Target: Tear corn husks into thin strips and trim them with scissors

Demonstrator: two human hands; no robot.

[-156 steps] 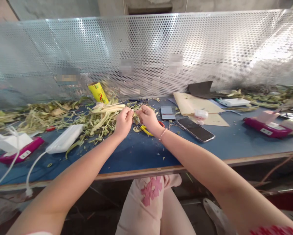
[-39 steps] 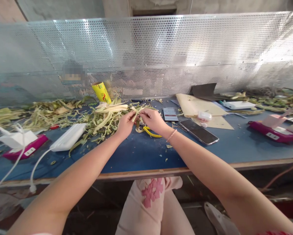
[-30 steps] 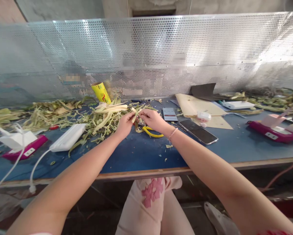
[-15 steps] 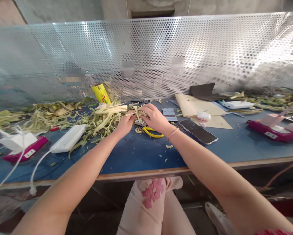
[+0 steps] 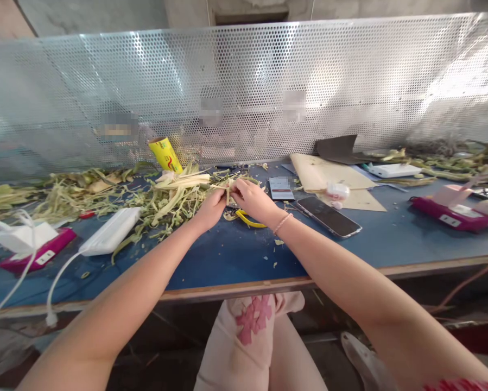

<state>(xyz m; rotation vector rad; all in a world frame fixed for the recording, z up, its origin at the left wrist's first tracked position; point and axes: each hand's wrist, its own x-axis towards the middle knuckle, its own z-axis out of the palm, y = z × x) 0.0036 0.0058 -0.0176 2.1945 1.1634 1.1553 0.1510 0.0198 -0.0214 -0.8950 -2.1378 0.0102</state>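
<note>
- Pinching a pale plant strip in the fingertips of left hand and right hand, between the far and front edges of the blue workbench.
- Apparently working it by fingertip; probably calls next for a firm pinch on both sides.
- Littered leftward with shredded leaves; set rightward with a phone.
- Backed along the far edge by a perforated screen.

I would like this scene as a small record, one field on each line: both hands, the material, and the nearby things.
Left hand: pinching a pale plant strip
Right hand: fingers at the same strip, bracelet on wrist
Material: heap of plant strips beside the left hand
Behind heap: tilted yellow tube
Right side: black-screened smartphone
Surface: blue tabletop
Background: perforated screen
</note>
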